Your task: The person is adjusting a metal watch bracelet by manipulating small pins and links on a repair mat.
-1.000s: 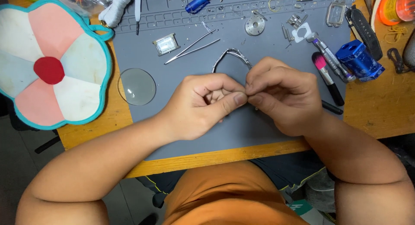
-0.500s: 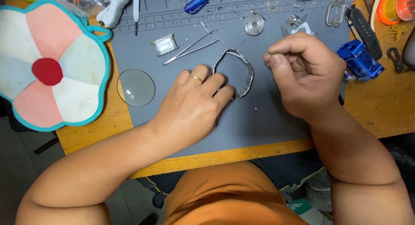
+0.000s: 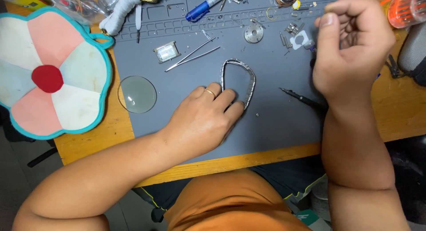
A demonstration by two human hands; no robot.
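A silver metal watch bracelet (image 3: pixel 250 82) lies in a loop on the grey work mat (image 3: pixel 275 124). My left hand (image 3: pixel 206 118) rests flat on the mat, and its fingertips press on the near end of the bracelet. A ring is on one of its fingers. My right hand (image 3: pixel 350 40) is raised over the mat's far right corner, away from the bracelet. Its fingers are curled closed against the thumb, and nothing shows in them. A thin black tool (image 3: pixel 301 98) lies on the mat just below that hand.
Tweezers (image 3: pixel 193 53), a small square metal part (image 3: pixel 167 52) and a round metal disc (image 3: pixel 253 33) lie beyond the bracelet. A clear glass lens (image 3: pixel 137 94) sits at the mat's left edge beside a flower-shaped pad (image 3: pixel 49 76). A blue marker (image 3: pixel 202 9) and small parts line the back.
Both hands were pinched together at the bracelet. My right hand then lifted away up and to the right, while my left hand stayed with the bracelet on the mat.
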